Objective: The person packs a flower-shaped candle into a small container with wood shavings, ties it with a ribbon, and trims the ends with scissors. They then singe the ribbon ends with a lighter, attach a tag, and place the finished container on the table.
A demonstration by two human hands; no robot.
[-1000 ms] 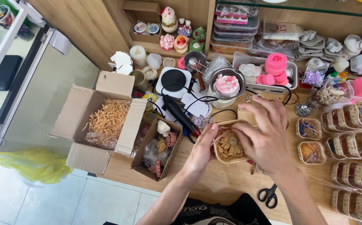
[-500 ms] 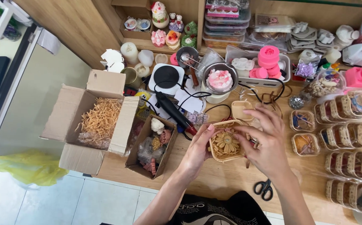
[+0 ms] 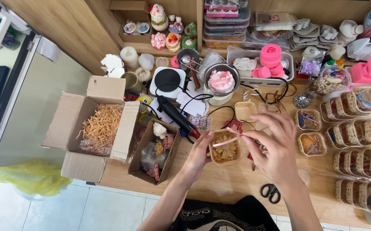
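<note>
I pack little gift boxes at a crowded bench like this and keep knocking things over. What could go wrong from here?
1. The left hand grips the small flower box by one side only, lifted off the table; it might tip.
2. The right hand draws a pink ribbon across the box, with black cords and open filled tubs close by; a snag or bump seems possible.

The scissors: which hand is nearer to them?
Right. The right hand is just above the scissors; the left hand is farther to their left.
</note>
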